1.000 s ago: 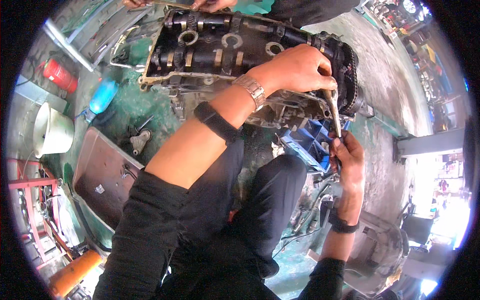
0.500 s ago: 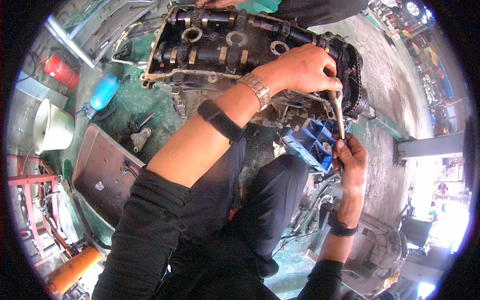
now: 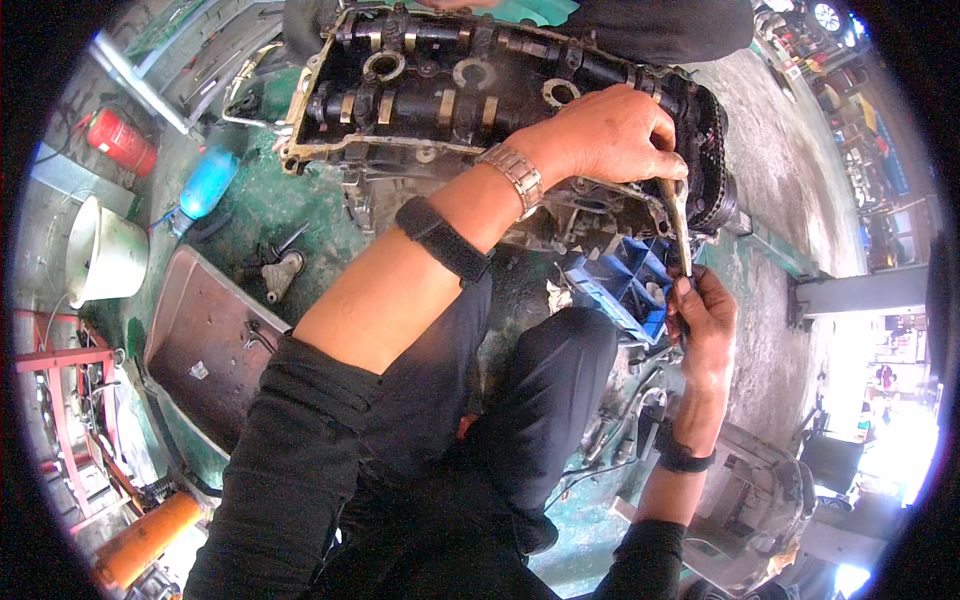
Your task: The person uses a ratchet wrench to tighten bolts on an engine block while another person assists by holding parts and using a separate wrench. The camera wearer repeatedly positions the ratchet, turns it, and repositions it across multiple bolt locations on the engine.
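Observation:
My left hand (image 3: 615, 138), with a metal watch on its wrist, is closed over the head of a ratchet wrench (image 3: 682, 228) at the right end of an engine (image 3: 440, 95). Fingers of my right hand (image 3: 705, 310) pinch the lower end of the wrench's handle. The engine's top is uncovered, showing two dark camshafts with bright lobes, and a timing chain (image 3: 717, 150) runs at its right end. My left fingers hide what the wrench head sits on.
Below the engine's right end sits a blue divided bin (image 3: 615, 290). Left are a grey-brown tub (image 3: 205, 350), white bucket (image 3: 105, 255), red fire extinguisher (image 3: 122, 142) and blue bottle (image 3: 208, 185). Across the engine, a person's dark-clothed leg (image 3: 660, 25) shows. Tools (image 3: 630, 425) lie by my right forearm.
Both hands stay on the wrench, almost unmoved. Across the engine the other person has shifted; their dark clothing now also shows at the engine's upper left corner.

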